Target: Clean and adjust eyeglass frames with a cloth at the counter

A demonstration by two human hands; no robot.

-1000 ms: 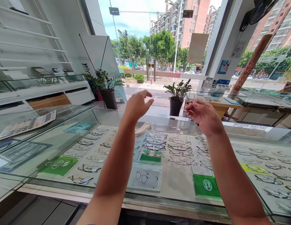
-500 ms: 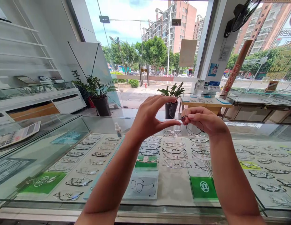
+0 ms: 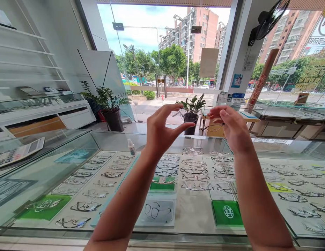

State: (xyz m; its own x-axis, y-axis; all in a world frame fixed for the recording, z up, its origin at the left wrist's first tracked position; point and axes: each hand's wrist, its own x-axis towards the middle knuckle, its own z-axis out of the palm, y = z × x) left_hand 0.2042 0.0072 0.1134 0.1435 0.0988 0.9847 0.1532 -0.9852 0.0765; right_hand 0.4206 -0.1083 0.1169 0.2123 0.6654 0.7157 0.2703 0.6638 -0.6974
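Note:
A pair of thin-rimmed round eyeglasses [image 3: 214,130] is held up between my two hands, above the glass counter. My left hand [image 3: 161,129] forms a C shape, with one rim spanned between its forefinger and thumb tips. My right hand [image 3: 234,130] is at the other lens, fingers curled behind it and the thumb raised; its exact grip on the frame is partly hidden. Below, the glass display case [image 3: 190,211] holds rows of spectacle frames [image 3: 195,170].
In the case lie green cards [image 3: 227,212] and a picture card of glasses [image 3: 157,212]. A small spray bottle [image 3: 131,147] stands behind the left rows. Potted plants [image 3: 113,116] stand beyond, before the glass door. A wall fan [image 3: 269,21] hangs at upper right.
The eyeglasses and my left hand have shifted left and slightly up. My right hand has turned, its fingers loosened from the bridge area and moved towards the outer side of the right lens.

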